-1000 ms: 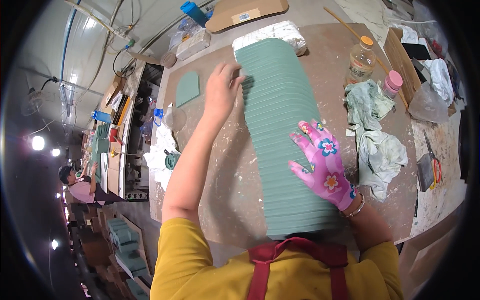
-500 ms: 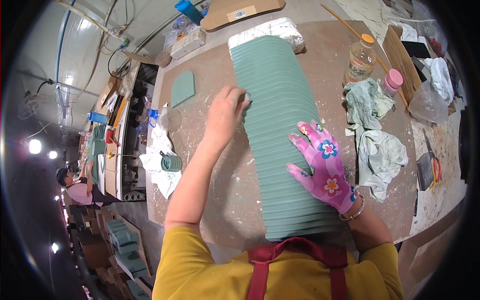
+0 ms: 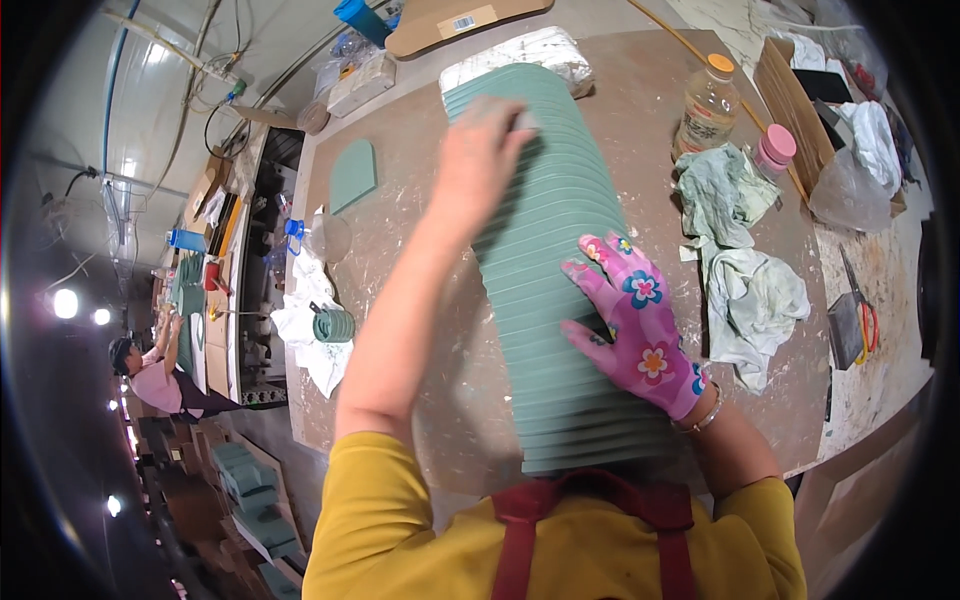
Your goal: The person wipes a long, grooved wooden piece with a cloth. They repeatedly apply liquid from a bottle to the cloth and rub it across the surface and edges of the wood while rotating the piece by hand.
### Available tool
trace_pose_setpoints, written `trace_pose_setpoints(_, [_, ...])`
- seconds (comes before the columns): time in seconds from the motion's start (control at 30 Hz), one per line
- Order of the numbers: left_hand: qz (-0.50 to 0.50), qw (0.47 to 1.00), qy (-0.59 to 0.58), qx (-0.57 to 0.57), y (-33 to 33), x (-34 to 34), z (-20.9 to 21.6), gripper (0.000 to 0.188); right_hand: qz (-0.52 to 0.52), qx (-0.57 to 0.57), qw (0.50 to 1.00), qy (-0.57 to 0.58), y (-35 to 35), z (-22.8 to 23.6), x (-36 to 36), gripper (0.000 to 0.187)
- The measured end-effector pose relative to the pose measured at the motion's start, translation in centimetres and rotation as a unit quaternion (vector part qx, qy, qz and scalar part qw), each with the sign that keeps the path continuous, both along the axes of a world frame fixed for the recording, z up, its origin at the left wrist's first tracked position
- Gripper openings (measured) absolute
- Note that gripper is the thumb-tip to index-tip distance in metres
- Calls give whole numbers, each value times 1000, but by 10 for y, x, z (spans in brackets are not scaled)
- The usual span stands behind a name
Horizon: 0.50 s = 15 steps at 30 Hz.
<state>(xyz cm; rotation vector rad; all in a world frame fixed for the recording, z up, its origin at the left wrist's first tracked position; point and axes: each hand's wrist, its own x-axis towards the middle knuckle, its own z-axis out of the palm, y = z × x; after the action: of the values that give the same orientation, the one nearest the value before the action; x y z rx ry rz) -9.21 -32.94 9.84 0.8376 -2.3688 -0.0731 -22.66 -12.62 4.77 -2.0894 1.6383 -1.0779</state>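
A long row of green round-ended plates [image 3: 550, 290], stood closely side by side, runs from my body to the far side of the table. My bare left hand [image 3: 482, 150] is over the row's far left part, fingers closed in a pinch. A small greyish bit shows at its fingertips, too blurred to name. My right hand [image 3: 640, 320], in a pink flowered glove, lies on the row's right side, fingers spread. The row's far end leans by a white wrapped block [image 3: 530, 55]. A single green plate [image 3: 353, 175] lies flat to the left.
On the right are stained rags [image 3: 755, 310], an orange-capped bottle [image 3: 708, 110], a pink-capped jar [image 3: 775, 148], a wooden stick [image 3: 672, 38] and scissors [image 3: 860, 300]. A green coil [image 3: 334, 325] sits on a white cloth at left. Another person [image 3: 160, 370] works at a far-left bench.
My left hand has moved away from me, from the row's left edge to above its far part. The right hand stays on the row. The whole view has shifted slightly.
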Motion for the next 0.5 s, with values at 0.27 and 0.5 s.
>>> trace_pose_setpoints(0.27, [-21, 993, -89, 81, 42, 28, -11, 22, -10, -30, 999, 20, 2, -7, 2, 59])
trace_pose_setpoints(0.5, [-11, 999, -24, 42, -2, 3, -12, 21, -7, -18, 999, 31, 2, -5, 1, 56])
